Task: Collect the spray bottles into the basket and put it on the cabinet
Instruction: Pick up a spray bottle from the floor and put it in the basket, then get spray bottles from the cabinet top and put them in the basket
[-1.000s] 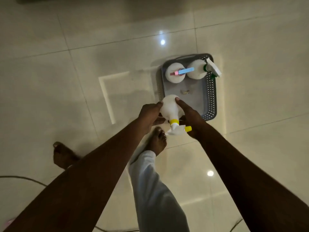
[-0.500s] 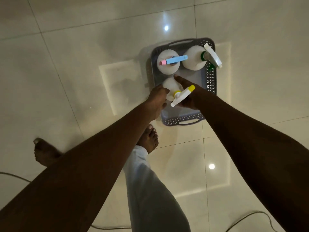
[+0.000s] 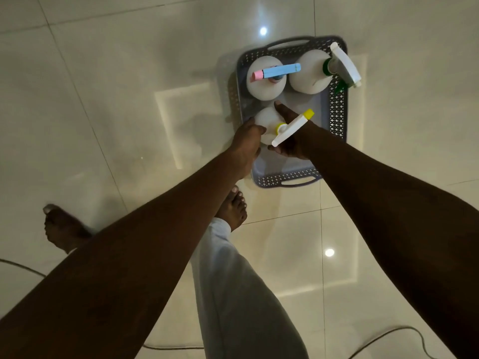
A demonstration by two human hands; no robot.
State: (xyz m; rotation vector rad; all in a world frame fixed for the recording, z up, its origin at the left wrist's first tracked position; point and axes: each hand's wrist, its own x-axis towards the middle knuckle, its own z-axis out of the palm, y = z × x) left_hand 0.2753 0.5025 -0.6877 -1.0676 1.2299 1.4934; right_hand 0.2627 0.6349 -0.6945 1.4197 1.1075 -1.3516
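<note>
A grey perforated basket (image 3: 338,110) sits on the tiled floor. Two white spray bottles stand at its far end: one with a blue and pink head (image 3: 264,86), one with a white and green head (image 3: 311,73). A third white bottle with a yellow-tipped head (image 3: 267,120) stands inside the basket's left half. My left hand (image 3: 246,143) grips its left side. My right hand (image 3: 290,136) holds its right side, fingers stretched along the body, partly hidden under the spray head.
My bare feet (image 3: 233,208) stand on the glossy floor just in front of the basket. A thin cable (image 3: 388,335) runs across the floor at the bottom right, another at the lower left edge.
Both hands carried the yellow-tipped bottle from above the floor at the basket's near edge forward into the basket. It now stands upright behind the blue-headed bottle.
</note>
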